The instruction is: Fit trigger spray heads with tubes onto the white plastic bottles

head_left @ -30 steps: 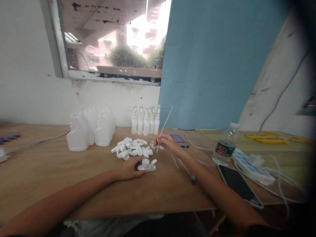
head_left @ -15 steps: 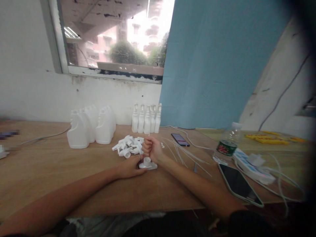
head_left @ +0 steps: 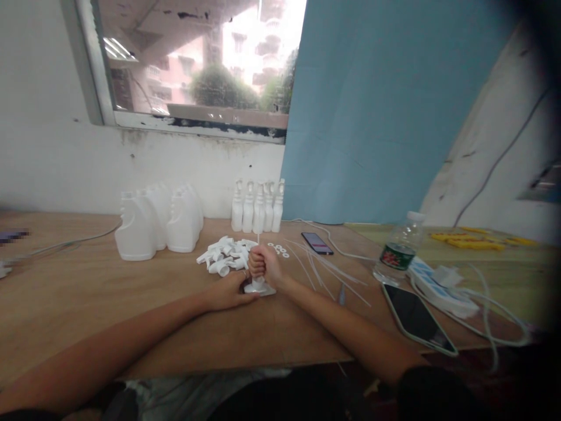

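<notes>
Whitewashed wall (head_left: 52,158) behind grained wooden table (head_left: 175,342). Smooth white plastic sprayer head (head_left: 259,288) lies toward front edge, near mid-width; left hand (head_left: 225,291), half-curled, holds its left side. Right hand (head_left: 266,265), fisted directly above, nearer its socket, grips slender straight tube (head_left: 258,239), long axis upright.

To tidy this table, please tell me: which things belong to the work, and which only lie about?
Likely work: held spray head, held tube, spray-head pile, loose tubes, white rings, spray bottles, white jugs.
Likely lying about: two phones, water bottle, power strip, yellow packs.
</notes>
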A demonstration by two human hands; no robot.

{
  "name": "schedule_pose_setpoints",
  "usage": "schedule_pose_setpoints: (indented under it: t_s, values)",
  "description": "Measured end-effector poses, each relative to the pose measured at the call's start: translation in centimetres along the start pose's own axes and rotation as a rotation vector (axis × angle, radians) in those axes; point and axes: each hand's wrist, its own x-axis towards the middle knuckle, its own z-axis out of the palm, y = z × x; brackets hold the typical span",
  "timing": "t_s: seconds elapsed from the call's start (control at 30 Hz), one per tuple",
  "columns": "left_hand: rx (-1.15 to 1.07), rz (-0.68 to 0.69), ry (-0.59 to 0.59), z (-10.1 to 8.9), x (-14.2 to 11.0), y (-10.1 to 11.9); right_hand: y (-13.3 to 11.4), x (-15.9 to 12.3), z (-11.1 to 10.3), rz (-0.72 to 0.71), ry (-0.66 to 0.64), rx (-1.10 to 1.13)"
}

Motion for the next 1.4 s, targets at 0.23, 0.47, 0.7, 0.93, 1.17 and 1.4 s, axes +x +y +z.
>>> schedule_pose_setpoints:
  t_s: [0.23,0.47,0.7,0.93,1.17,1.4]
  values:
    - [-0.021,0.044,0.022,0.0,0.0,0.0,-0.5,-0.7,0.2,-0.028,-0.064,-0.048]
    - [-0.028,0.04,-0.003,0.0,-0.1,0.1,0.7,-0.3,0.6,-0.021,0.068,0.043]
    - [-0.123,0.092,0.016,-0.2,-0.3,-0.1,1.8,0.0,1.6,-0.028,0.004,-0.1]
    - [-0.088,0.07,0.025,-0.2,-0.1,0.1,0.4,-0.3,0.7,-0.045,-0.035,-0.235]
    - [-0.213,0.016,0.329,-1.6,0.0,0.9,-4.3,-0.6,-3.0,-0.274,-0.074,-0.847]
    - [0.036,0.027,0.387,-4.3,1.2,0.6,-3.6,-0.5,-5.5,-0.085,0.028,-0.598]
